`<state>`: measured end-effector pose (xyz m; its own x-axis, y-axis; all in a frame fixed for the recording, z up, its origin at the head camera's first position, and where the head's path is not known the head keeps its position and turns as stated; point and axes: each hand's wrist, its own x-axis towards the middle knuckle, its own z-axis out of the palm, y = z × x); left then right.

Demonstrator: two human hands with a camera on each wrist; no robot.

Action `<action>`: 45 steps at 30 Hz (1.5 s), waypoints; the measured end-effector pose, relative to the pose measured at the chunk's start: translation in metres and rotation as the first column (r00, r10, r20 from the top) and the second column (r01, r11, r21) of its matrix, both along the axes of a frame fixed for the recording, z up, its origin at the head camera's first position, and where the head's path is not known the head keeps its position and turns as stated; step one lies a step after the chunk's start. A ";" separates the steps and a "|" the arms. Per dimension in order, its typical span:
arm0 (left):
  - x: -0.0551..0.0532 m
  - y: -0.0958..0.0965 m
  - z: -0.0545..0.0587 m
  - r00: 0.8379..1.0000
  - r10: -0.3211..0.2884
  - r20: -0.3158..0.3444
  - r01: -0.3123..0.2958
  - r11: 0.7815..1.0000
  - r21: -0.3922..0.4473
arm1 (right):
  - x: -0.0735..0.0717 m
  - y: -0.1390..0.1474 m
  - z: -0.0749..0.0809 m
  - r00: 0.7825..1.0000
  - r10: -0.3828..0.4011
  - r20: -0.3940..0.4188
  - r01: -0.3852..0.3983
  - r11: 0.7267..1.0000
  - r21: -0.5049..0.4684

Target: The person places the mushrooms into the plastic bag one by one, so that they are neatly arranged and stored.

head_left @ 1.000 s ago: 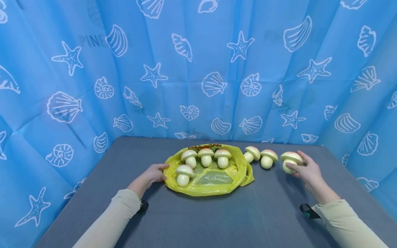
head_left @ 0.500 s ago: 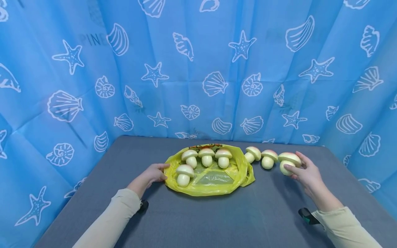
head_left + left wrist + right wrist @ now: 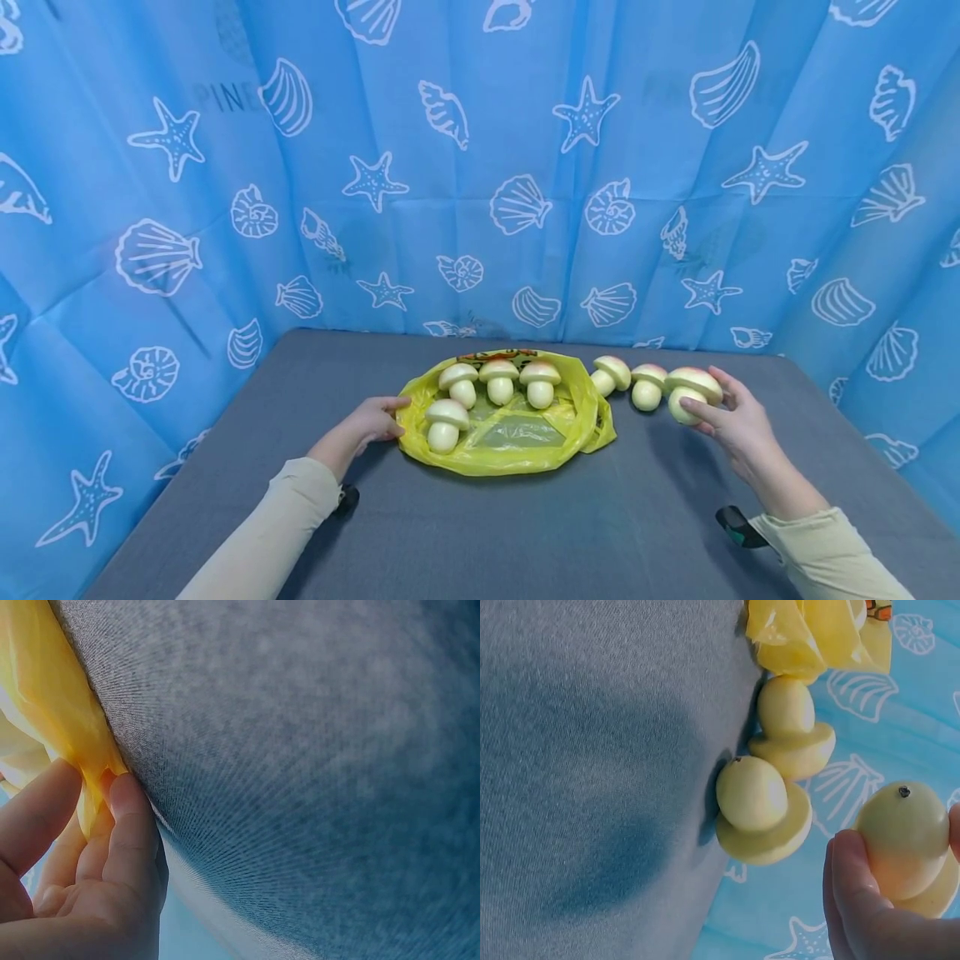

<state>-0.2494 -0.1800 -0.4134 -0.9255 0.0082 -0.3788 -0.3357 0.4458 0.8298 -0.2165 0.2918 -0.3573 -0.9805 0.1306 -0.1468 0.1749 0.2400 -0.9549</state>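
A yellow plastic bag (image 3: 487,462) lies spread on the table with its mouth facing up. Inside sit several toy mushrooms (image 3: 443,425) with pale stems and pink-tinged caps. My left hand (image 3: 371,423) pinches the bag's left edge between thumb and fingers; the left wrist view shows the gathered plastic (image 3: 94,769) there. Between thumb and fingers, my right hand (image 3: 746,425) holds a mushroom (image 3: 692,387) by its stem, above the table, cap upward. Two more mushrooms stand between the bag and this hand: a tilted mushroom (image 3: 611,375) by the bag and an upright mushroom (image 3: 647,390).
The grey cloth-covered table (image 3: 525,542) reaches back to a blue curtain (image 3: 480,167) printed with shells and starfish. Dark straps (image 3: 741,527) sit at both wrists.
My right hand has carried its mushroom a little to the left, so it now overlaps the upright mushroom in the head view. The left hand keeps its pinch on the bag.
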 end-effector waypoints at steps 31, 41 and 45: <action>0.001 0.001 0.000 1.000 0.006 -0.017 -0.006 1.000 -0.012 | 0.013 -0.035 0.000 0.982 0.109 -0.152 -0.101 0.993 0.063; 0.000 0.002 0.000 1.000 0.012 0.000 -0.012 1.000 0.004 | 0.021 -0.053 -0.005 0.980 0.095 -0.173 -0.090 0.995 0.036; 0.000 0.002 0.000 1.000 0.017 0.002 -0.017 1.000 0.005 | 0.022 -0.059 -0.006 0.976 0.114 -0.188 -0.108 0.993 0.041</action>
